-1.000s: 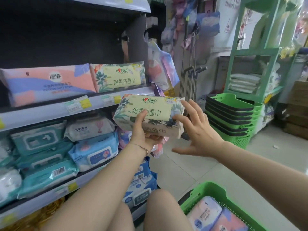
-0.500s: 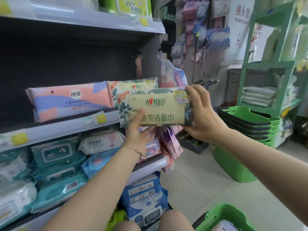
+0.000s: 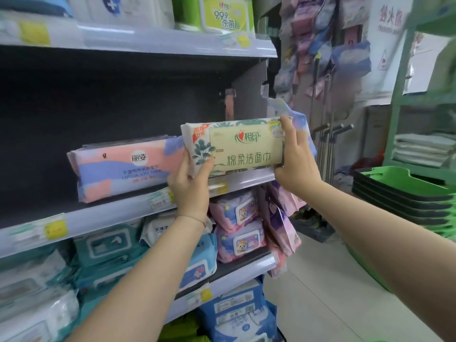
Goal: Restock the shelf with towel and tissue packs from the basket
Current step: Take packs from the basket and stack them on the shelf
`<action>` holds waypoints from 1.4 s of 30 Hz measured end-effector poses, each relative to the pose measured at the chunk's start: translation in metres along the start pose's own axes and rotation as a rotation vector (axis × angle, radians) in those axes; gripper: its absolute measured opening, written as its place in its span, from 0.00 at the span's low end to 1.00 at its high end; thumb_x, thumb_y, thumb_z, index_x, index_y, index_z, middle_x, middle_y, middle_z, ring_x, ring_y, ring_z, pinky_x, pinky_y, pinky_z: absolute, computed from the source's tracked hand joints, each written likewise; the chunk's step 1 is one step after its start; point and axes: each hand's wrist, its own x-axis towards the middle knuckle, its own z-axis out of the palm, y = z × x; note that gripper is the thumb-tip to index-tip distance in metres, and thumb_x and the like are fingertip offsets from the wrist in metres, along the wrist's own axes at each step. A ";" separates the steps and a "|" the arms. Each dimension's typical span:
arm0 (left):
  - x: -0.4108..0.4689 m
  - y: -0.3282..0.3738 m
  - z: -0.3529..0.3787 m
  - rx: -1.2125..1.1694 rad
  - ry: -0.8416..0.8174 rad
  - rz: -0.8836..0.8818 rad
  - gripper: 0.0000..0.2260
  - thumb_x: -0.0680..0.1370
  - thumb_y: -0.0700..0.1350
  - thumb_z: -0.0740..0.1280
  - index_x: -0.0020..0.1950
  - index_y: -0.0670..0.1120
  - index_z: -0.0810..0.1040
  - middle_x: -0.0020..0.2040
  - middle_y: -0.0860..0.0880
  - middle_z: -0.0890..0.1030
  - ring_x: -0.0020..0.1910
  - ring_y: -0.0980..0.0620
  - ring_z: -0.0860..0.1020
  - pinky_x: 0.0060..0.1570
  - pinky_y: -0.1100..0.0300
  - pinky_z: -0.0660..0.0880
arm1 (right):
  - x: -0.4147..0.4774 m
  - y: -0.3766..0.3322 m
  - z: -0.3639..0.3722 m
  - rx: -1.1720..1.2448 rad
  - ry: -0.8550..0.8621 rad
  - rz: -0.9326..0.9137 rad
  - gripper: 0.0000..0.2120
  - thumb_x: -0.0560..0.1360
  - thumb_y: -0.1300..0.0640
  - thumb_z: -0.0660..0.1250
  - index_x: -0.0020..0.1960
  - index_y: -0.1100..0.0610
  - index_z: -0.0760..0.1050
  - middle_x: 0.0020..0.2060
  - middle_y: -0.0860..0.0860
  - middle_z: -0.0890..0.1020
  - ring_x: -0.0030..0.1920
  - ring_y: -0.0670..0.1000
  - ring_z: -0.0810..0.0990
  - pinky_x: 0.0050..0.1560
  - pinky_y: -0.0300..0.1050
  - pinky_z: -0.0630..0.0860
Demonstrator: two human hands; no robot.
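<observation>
Green face-towel pack (image 3: 244, 149) is held label-out at the middle shelf's (image 3: 111, 218) right end, beside the pink cotton soft towel pack (image 3: 123, 169), left hand (image 3: 191, 183) pinching its left edge, right hand (image 3: 294, 159) curled round its right edge, apparently to seat it squarely.

Open room on middle shelf (image 3: 111, 214), left of and above pink pack (image 3: 123, 169). Right end taken by green pack (image 3: 244, 146); side panel (image 3: 249, 92) closes it, upper shelf (image 3: 172, 43) overhead.
</observation>
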 end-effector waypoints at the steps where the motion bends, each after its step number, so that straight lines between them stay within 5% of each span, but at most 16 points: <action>1: 0.005 -0.002 -0.001 0.082 -0.017 0.014 0.25 0.65 0.65 0.70 0.61 0.64 0.77 0.63 0.50 0.76 0.64 0.50 0.74 0.64 0.46 0.71 | 0.005 0.000 0.006 -0.042 -0.009 0.009 0.47 0.65 0.70 0.65 0.78 0.51 0.47 0.58 0.57 0.67 0.52 0.60 0.70 0.40 0.50 0.70; 5: 0.016 -0.010 -0.005 0.375 -0.009 0.094 0.31 0.66 0.67 0.70 0.63 0.52 0.75 0.60 0.52 0.76 0.60 0.50 0.74 0.61 0.49 0.73 | 0.018 0.002 0.021 -0.085 -0.109 0.041 0.52 0.64 0.61 0.70 0.78 0.54 0.40 0.60 0.58 0.67 0.58 0.60 0.69 0.51 0.52 0.72; 8: 0.022 -0.012 -0.006 0.460 0.096 0.204 0.23 0.69 0.56 0.74 0.58 0.45 0.75 0.57 0.49 0.75 0.53 0.52 0.73 0.54 0.59 0.73 | 0.021 0.001 0.027 0.026 -0.231 0.048 0.51 0.65 0.46 0.65 0.78 0.52 0.37 0.67 0.56 0.65 0.67 0.59 0.62 0.62 0.56 0.68; 11: 0.027 -0.006 -0.002 0.582 0.097 0.342 0.12 0.72 0.47 0.74 0.46 0.45 0.72 0.47 0.49 0.74 0.41 0.54 0.70 0.39 0.73 0.67 | 0.028 -0.004 0.032 -0.022 -0.227 0.105 0.45 0.70 0.46 0.65 0.78 0.50 0.42 0.69 0.56 0.61 0.70 0.60 0.57 0.65 0.59 0.66; 16: 0.034 -0.006 0.006 0.759 -0.017 0.313 0.03 0.76 0.45 0.68 0.43 0.47 0.78 0.43 0.52 0.77 0.42 0.51 0.76 0.41 0.58 0.73 | 0.033 -0.016 0.049 0.049 -0.155 0.031 0.25 0.72 0.61 0.65 0.67 0.58 0.62 0.60 0.56 0.71 0.58 0.60 0.71 0.53 0.54 0.71; 19: 0.029 -0.007 0.006 0.817 -0.103 0.293 0.07 0.77 0.49 0.65 0.49 0.48 0.80 0.48 0.50 0.79 0.48 0.48 0.77 0.48 0.53 0.75 | 0.030 -0.017 0.056 0.092 -0.270 0.030 0.17 0.74 0.58 0.66 0.61 0.59 0.68 0.59 0.54 0.73 0.54 0.57 0.73 0.52 0.48 0.71; 22: 0.018 -0.011 0.004 0.966 -0.185 0.349 0.08 0.76 0.48 0.64 0.52 0.48 0.79 0.53 0.51 0.78 0.55 0.47 0.72 0.55 0.52 0.70 | 0.020 -0.015 0.054 0.082 -0.336 0.021 0.17 0.75 0.56 0.65 0.62 0.58 0.70 0.59 0.54 0.74 0.56 0.55 0.73 0.54 0.52 0.73; 27: -0.004 -0.020 0.008 1.059 -0.304 0.514 0.06 0.75 0.45 0.64 0.50 0.46 0.78 0.50 0.49 0.77 0.56 0.46 0.72 0.51 0.54 0.68 | -0.007 -0.003 0.039 -0.115 -0.265 -0.196 0.13 0.74 0.57 0.64 0.57 0.58 0.74 0.52 0.54 0.78 0.52 0.57 0.73 0.51 0.50 0.69; 33: -0.042 -0.039 0.028 1.139 -0.603 0.436 0.11 0.77 0.48 0.62 0.57 0.47 0.74 0.55 0.49 0.74 0.56 0.47 0.73 0.52 0.54 0.70 | -0.049 0.018 0.016 -0.326 -0.271 -0.461 0.13 0.67 0.53 0.55 0.41 0.58 0.76 0.35 0.53 0.76 0.35 0.57 0.75 0.33 0.47 0.70; 42: -0.110 -0.083 0.068 1.122 -0.839 0.354 0.11 0.76 0.49 0.62 0.57 0.50 0.72 0.55 0.49 0.74 0.55 0.46 0.74 0.47 0.54 0.71 | -0.134 0.078 -0.015 -0.451 -0.437 -0.342 0.11 0.68 0.51 0.58 0.42 0.55 0.76 0.35 0.51 0.76 0.35 0.56 0.75 0.35 0.44 0.66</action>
